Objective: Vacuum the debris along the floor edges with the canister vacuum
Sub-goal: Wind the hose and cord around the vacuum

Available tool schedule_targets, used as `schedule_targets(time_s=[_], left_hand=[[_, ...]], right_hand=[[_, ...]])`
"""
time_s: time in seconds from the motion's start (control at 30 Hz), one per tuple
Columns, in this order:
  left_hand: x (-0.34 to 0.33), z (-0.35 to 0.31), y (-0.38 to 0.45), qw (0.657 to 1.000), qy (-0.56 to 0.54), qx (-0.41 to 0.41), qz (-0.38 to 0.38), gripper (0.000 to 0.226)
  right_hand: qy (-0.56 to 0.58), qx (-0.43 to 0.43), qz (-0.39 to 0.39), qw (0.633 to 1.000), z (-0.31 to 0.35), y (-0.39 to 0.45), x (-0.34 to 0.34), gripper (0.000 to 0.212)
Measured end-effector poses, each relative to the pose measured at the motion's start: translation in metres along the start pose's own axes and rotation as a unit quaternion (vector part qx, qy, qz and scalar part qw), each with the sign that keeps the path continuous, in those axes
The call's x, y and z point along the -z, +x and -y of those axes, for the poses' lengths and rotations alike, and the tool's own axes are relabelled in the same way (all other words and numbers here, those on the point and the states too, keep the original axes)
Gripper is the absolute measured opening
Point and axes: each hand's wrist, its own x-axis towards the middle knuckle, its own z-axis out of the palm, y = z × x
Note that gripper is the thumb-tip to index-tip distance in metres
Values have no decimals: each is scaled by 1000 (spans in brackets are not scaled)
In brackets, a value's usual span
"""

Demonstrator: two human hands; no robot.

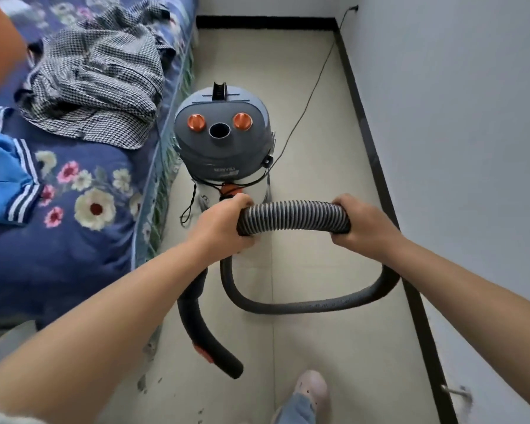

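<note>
A narrow strip of pale tiled floor [303,347] runs between one bed [74,240] on the left and one light wall [471,148] on the right, with a dark baseboard [377,166] along the wall's foot. The bed carries a navy floral quilt, one crumpled houndstooth garment [98,84] and one blue garment with white stripes [3,175].

One canister vacuum [224,139] stands upright on the floor just beside the bed. Its grey lid shows two orange knobs and one open round port between them. One thin power cord [315,81] trails from it to the far wall.

One ribbed grey hose [294,215] arches between two hands. The left hand [224,224] grips one end of the arch, fingers [242,201] curled over the top of it; the right hand [364,224] grips the other, fingers curled tight around it. Below the hands the hose loops down to the floor, and a black curved handle tube [202,328] with an orange tab hangs under the left forearm, its open end near the floor.

Scattered dark debris [147,381] lies on the floor along the bed's edge. One foot in a pale shoe [312,390] stands at the bottom.
</note>
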Motion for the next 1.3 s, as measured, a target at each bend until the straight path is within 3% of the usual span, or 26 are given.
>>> schedule_targets(time_s=[0.1,0.2,0.33,0.47,0.6,0.9,1.03,1.3], left_hand=[[20,-8,26,998,8,-49,-48,53],[48,0,53,992,-21,-37,-117,48],[92,31,81,985,-53,-10,-161,50],[125,78,120,986,-70,10,-152,47],[153,126,183,984,-92,11,-151,37],[185,200,314,980,-144,81,-108,43],[192,216,366,985,-108,104,-80,47],[192,241,456,990,-42,136,14,44]], right_hand=[[-11,48,-17,999,15,39,30,33],[-6,94,-35,995,33,81,59,43],[-10,91,16,996,38,143,77,54],[-25,117,25,993,44,215,80,53],[-130,157,-2,979,63,302,76,60],[-300,266,-38,916,91,465,68,58],[-340,244,-26,908,87,520,67,54],[-296,121,43,947,54,597,37,59]])
